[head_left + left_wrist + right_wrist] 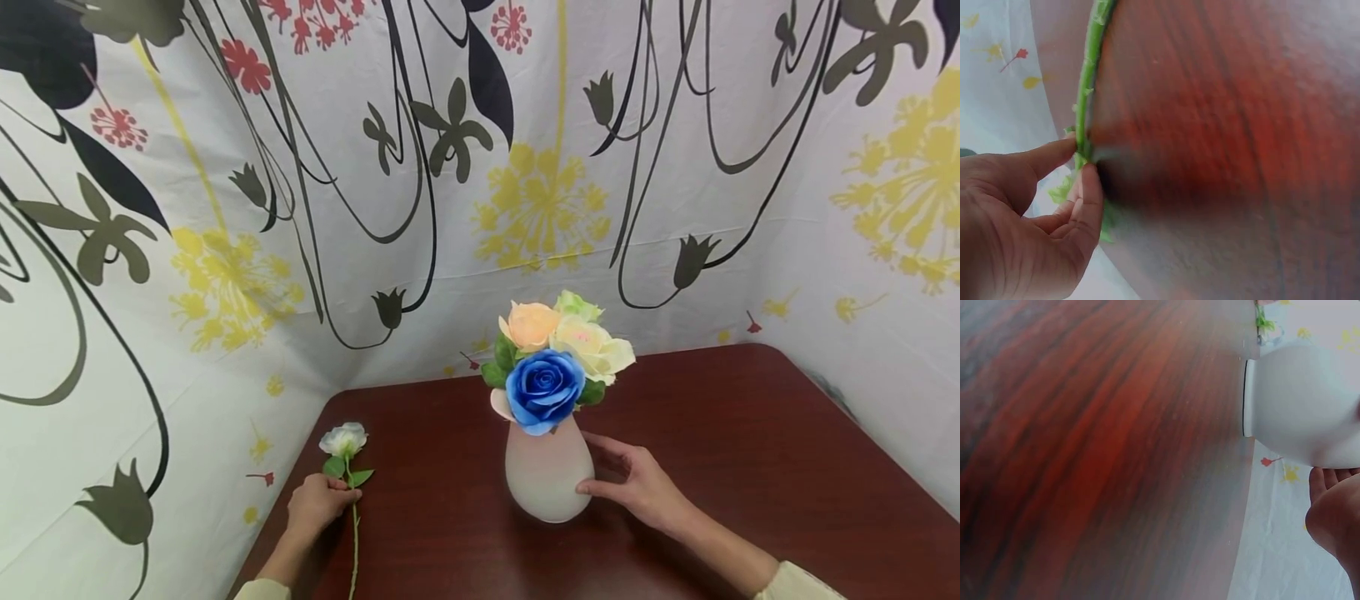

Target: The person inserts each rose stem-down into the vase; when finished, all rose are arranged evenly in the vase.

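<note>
My left hand [318, 502] pinches the green stem [1089, 75] of a white artificial rose [344, 440] between thumb and fingers, just below its leaves. This flower lies along the left side of the table, bloom pointing away from me. In the middle, a white rounded vase [549, 471] stands upright, and my right hand [643, 487] holds its right side, thumb in front and fingers reaching behind. A blue rose [546, 390], a peach rose [530, 325] and a cream rose [592, 346] fill the vase's mouth. In the right wrist view, the vase's foot [1249, 399] shows at the tabletop.
The dark red-brown wooden table [750, 450] has rounded far corners. Behind it and along both sides hangs a white cloth [450, 292] printed with flowers and stems. A pale pinkish petal or rim piece [501, 405] shows left of the blue rose.
</note>
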Available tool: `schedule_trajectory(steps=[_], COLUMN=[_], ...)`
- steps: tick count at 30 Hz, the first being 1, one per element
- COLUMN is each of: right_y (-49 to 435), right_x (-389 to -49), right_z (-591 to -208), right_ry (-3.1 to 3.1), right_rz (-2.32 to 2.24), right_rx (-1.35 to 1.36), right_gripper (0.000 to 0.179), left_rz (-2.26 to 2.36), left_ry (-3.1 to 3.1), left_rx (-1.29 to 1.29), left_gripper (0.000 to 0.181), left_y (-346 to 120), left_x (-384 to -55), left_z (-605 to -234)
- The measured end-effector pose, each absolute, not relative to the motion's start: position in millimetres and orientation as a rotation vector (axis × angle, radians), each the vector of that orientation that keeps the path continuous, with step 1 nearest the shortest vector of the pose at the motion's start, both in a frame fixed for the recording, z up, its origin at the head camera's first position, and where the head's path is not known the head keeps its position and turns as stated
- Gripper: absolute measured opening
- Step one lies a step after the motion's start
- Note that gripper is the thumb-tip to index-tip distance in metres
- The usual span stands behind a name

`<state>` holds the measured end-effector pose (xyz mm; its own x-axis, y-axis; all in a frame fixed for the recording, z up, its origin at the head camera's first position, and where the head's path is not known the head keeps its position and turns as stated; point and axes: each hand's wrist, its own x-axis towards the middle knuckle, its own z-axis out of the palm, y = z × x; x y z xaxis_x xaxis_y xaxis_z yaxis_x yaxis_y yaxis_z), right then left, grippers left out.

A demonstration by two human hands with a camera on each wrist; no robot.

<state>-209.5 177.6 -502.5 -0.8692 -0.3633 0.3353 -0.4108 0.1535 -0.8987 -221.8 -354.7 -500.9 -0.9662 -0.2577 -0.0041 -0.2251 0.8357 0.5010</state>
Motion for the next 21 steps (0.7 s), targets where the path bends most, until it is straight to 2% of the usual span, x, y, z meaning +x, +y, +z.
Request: schedule_trajectory(steps=[9, 21], right_y=[177.4, 177.6], right_x=[-209.6, -208.5], right_z=[-503.0, -502.2], right_ry=[-2.35, -2.349], right_rz=[1.865, 1.861], right_rx=[0.801, 0.795], right_gripper=[0.064, 0.064], left_rz=[-0.756, -0.73], left_ry=[-2.979, -2.929], left_rx=[0.373, 0.284], left_gripper=[0.024, 0.008], left_y=[-346.7, -351.1], left_x=[-217.2, -221.9], left_z=[-492.4, -488.1])
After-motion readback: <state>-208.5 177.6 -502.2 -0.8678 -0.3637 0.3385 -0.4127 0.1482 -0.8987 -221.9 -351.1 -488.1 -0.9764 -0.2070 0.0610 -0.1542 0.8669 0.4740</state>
